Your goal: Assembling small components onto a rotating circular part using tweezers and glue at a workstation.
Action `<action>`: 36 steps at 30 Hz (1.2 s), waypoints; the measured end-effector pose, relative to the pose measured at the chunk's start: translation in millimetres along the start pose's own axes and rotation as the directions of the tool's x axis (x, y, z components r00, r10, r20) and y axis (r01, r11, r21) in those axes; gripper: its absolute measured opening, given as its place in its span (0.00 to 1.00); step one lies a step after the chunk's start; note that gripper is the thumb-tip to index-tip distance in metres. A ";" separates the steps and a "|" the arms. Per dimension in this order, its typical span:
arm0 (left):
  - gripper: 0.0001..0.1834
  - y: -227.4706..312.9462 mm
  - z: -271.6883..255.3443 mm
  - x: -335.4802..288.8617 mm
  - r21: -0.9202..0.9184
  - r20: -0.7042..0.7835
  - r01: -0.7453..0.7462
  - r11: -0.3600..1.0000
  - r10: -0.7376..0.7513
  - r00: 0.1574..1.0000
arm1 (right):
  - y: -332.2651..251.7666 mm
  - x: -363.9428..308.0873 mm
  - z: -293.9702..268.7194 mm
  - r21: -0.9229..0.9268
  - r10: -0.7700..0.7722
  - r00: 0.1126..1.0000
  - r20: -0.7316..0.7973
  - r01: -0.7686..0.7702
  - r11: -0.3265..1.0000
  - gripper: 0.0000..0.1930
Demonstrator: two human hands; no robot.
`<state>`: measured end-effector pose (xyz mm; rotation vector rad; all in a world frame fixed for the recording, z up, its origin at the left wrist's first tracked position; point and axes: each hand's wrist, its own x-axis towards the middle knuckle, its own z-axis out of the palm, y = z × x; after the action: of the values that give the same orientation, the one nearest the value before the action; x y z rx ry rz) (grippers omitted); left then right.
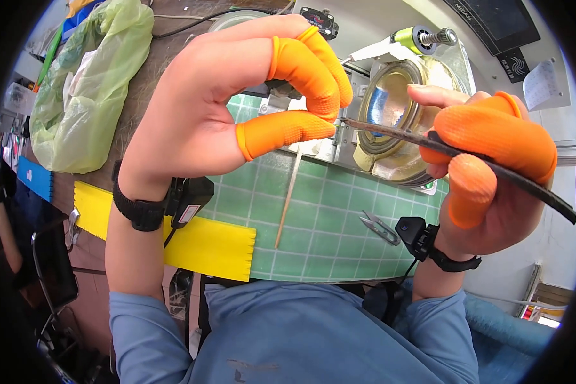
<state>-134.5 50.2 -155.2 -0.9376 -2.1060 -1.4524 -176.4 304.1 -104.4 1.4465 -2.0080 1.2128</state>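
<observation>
My left hand (195, 102), with orange finger cots on the thumb and two fingers, is closed in a pinch. Whatever sits between those fingertips is too small to make out. Orange cots also cover fingers of my right hand (493, 173), which is wrapped round dark, slender tweezers (390, 132). Their worn metal tip points left and meets the pinched fingertips of the left hand, or nearly so. Both hands are raised above a green gridded mat (326, 221), in front of a machine part with a round, glassy bowl (385, 105).
On the mat lie a thin wooden stick (288, 201) and small thread snips (379, 228). A yellow strip (217, 248) runs along the front left edge. A pale green plastic bag (93, 86) sits at the left. A knob (438, 38) juts out behind the bowl.
</observation>
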 end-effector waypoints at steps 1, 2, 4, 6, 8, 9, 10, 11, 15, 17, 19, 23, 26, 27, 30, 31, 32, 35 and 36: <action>0.07 0.1 0.0 -0.2 -0.009 -0.002 -0.003 1.000 0.003 1.000 | 1.2 -0.2 -1.4 0.019 0.005 1.000 0.008 -0.006 1.000 0.18; 0.07 0.0 -0.2 -0.6 -0.008 -0.003 -0.001 1.000 0.001 1.000 | 1.6 0.2 -0.7 0.037 0.011 1.000 0.017 -0.011 0.999 0.18; 0.07 0.0 -0.3 -1.1 -0.021 0.001 -0.004 1.000 0.004 1.000 | 2.6 0.7 -0.6 0.070 0.021 0.999 0.033 -0.023 0.997 0.19; 0.07 0.9 -0.1 -1.1 -0.017 -0.002 0.001 1.000 -0.001 1.000 | 6.7 0.1 -7.4 0.102 0.031 0.998 0.049 -0.036 0.994 0.19; 0.07 1.9 -0.4 -0.6 -0.013 -0.005 0.006 1.000 -0.007 1.000 | 8.7 0.7 -9.5 0.133 0.041 0.997 0.064 -0.049 0.990 0.20; 0.07 2.2 -0.6 -0.1 -0.011 0.000 0.007 1.000 -0.007 1.000 | 10.4 0.6 -12.5 0.148 0.046 0.996 0.071 -0.056 0.987 0.20; 0.07 2.2 -0.8 -0.2 -0.008 0.004 0.008 1.000 -0.008 1.000 | 11.4 0.4 -13.9 0.164 0.050 0.996 0.079 -0.063 0.984 0.20; 0.07 1.6 -0.7 -0.4 -0.008 0.004 0.009 1.000 -0.008 1.000 | 12.8 -0.2 -16.7 0.179 0.055 0.995 0.087 -0.069 0.981 0.20; 0.08 1.2 -1.4 -0.5 -0.004 0.008 -0.003 1.000 0.003 1.000 | 17.8 -3.4 -29.1 0.239 0.071 0.990 0.118 -0.098 0.966 0.22; 0.08 1.8 -1.2 0.2 0.003 0.019 -0.007 1.000 0.007 1.000 | 21.5 -2.7 -33.2 0.267 0.078 0.988 0.134 -0.112 0.957 0.23; 0.08 1.7 -0.9 0.6 0.018 0.016 -0.021 1.000 0.021 1.000 | 21.0 -1.8 -33.1 0.295 0.083 0.985 0.149 -0.125 0.947 0.23; 0.08 4.0 -1.3 0.6 0.010 0.005 -0.015 1.000 0.015 1.000 | -11.6 15.0 -54.6 0.246 0.083 0.956 0.281 -0.155 0.957 0.21; 0.08 3.0 0.9 0.0 0.009 -0.001 -0.032 0.999 0.032 0.999 | -39.5 16.9 -71.5 0.003 0.131 0.788 0.602 -0.167 0.986 0.14; 0.08 5.2 -0.2 -1.2 0.013 -0.001 -0.012 1.000 0.012 1.000 | -46.9 15.2 -75.1 -0.075 0.158 0.707 0.690 -0.147 0.986 0.12; 0.07 3.0 2.8 5.8 0.006 0.010 -0.003 1.000 0.003 1.000 | -62.0 -8.3 -79.1 -0.352 0.346 0.471 0.812 -0.077 0.933 0.11; 0.07 2.8 2.9 -0.6 0.033 0.003 0.041 0.999 -0.041 0.999 | -48.6 -34.2 -60.4 -0.416 0.402 0.415 0.816 -0.060 0.907 0.11; 0.07 3.9 2.2 1.8 0.070 0.024 0.032 0.997 -0.034 0.999 | -43.7 -51.3 -55.3 -0.470 0.451 0.353 0.820 -0.035 0.882 0.11; 0.08 6.2 1.1 4.7 0.050 0.014 0.042 0.998 -0.043 0.999 | -33.1 -96.8 -43.4 -0.569 0.577 0.284 0.765 -0.120 0.813 0.10; 0.08 10.5 1.6 3.7 0.036 0.030 0.018 0.999 -0.019 0.999 | -33.5 -103.2 -41.4 -0.590 0.600 0.292 0.745 -0.132 0.797 0.10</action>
<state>-129.3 55.1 -146.4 -0.9344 -2.1609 -1.4128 -112.4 393.6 -141.6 1.5797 -3.2432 -0.2037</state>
